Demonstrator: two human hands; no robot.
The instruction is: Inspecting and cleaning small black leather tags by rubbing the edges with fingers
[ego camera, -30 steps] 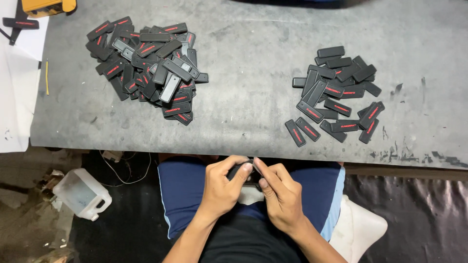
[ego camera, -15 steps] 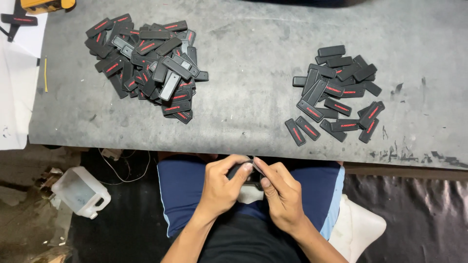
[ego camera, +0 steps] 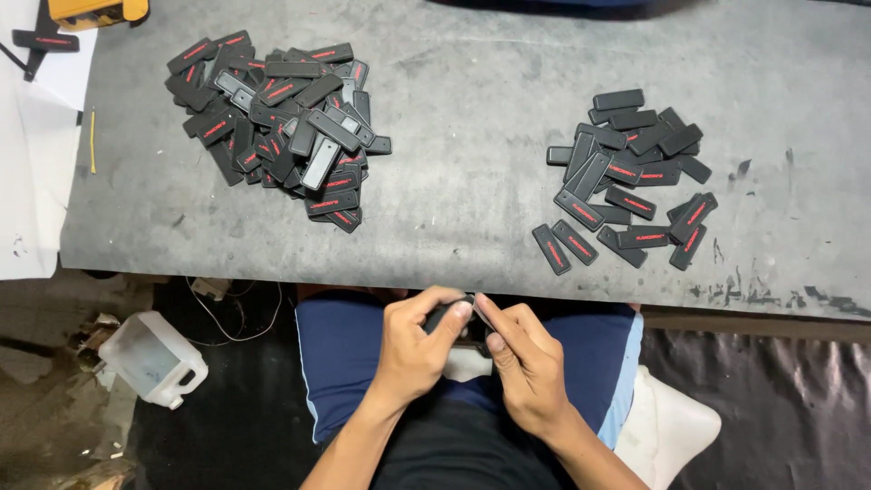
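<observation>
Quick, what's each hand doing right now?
Left hand: closed on a small black piece.
Right hand: fingers pinching the same piece.

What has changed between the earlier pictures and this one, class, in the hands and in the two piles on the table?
Nothing visibly changed. The left hand and the right hand still pinch the same small black piece together over the lap, just below the table edge. The large pile on the left and the smaller pile on the right lie as before, as does the white jug on the floor.
</observation>
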